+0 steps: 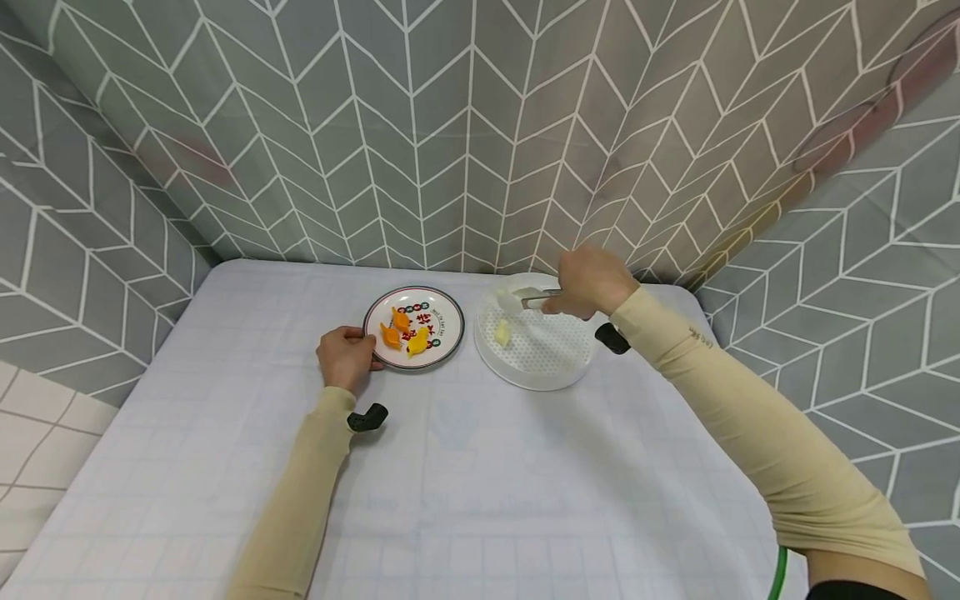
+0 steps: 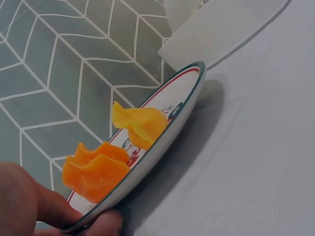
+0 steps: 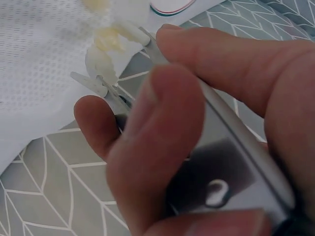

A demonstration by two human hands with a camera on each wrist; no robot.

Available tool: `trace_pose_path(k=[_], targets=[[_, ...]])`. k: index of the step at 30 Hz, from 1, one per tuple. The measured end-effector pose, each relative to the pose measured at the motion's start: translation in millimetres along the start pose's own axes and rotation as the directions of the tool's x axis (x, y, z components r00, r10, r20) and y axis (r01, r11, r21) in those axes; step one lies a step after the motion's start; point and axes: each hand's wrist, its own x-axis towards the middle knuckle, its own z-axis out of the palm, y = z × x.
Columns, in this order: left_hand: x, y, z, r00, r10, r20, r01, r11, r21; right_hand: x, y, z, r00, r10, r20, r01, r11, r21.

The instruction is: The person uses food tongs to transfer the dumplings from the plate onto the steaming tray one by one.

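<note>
My left hand (image 1: 347,358) grips the left rim of a round white plate (image 1: 446,333) with a dark edge and red print. Two orange dumplings (image 2: 96,172) and a yellow dumpling (image 2: 142,125) lie on this plate. With my right hand (image 1: 596,282) I hold metal tongs (image 3: 236,147) with pale tips over the back left of a white perforated steamer tray (image 1: 551,354). Between the tong tips is a pale, translucent dumpling (image 3: 101,61) with a yellowish patch. A pale yellow dumpling (image 1: 502,333) lies on the tray's left side.
Plate and tray stand side by side near the back of a table with a white cloth (image 1: 465,483). Behind the table rises a grey chevron-patterned wall (image 1: 420,150). A green cord (image 1: 778,575) hangs by my right elbow.
</note>
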Motion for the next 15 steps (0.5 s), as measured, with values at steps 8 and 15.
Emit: trace_pose_path(k=[8,15], targets=[[-0.9,2.6,-0.2,1.0,-0.009,0.0,0.009,1.0,-0.003,6,6,15,1.0,0.009,0.018,-0.009,1.0,0.026],[-4.0,1.9,-1.5,1.0,-0.012,0.003,0.012,1.0,-0.005,11,8,22,1.0,-0.005,0.024,0.005,1.0,0.001]])
